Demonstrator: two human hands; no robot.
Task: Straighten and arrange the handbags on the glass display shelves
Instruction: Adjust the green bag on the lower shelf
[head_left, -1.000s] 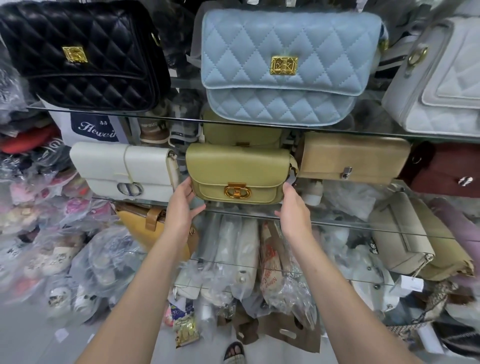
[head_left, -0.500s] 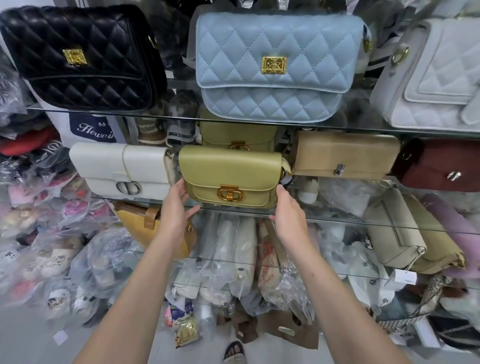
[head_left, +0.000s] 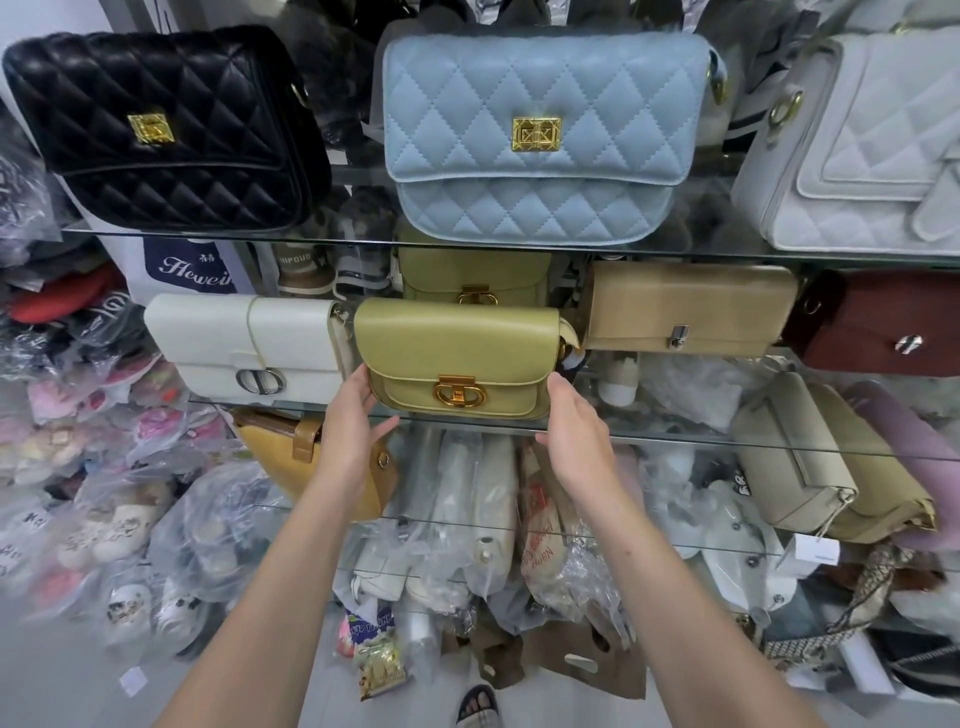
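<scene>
On the middle glass shelf (head_left: 675, 439), the far-left spot belongs to a smooth cream-white flap bag with a silver oval clasp (head_left: 249, 348), sitting square and untouched. Just to its right the person's left hand (head_left: 353, 423) lies open, fingers flat against the lower left corner of the olive-green leather flap bag with the gold clasp (head_left: 457, 358), thumb spread loose below the shelf edge. It presses rather than grips. This green bag is the one being worked on: compared with a second ago it has slid left, so its left side now almost touches the white bag, and it stands upright and faces forward at the shelf's near edge. A second olive bag (head_left: 475, 273) stands behind it, further back. The right hand (head_left: 574, 426) is open too, fingertips against the bag's lower right corner, steadying it without closing round it. Further right a tan rectangular clutch with a small metal lock (head_left: 685, 309) sits with a wider gap beside it. I'd judge this bag nearly settled, with spacing toward the clutch perhaps next.
</scene>
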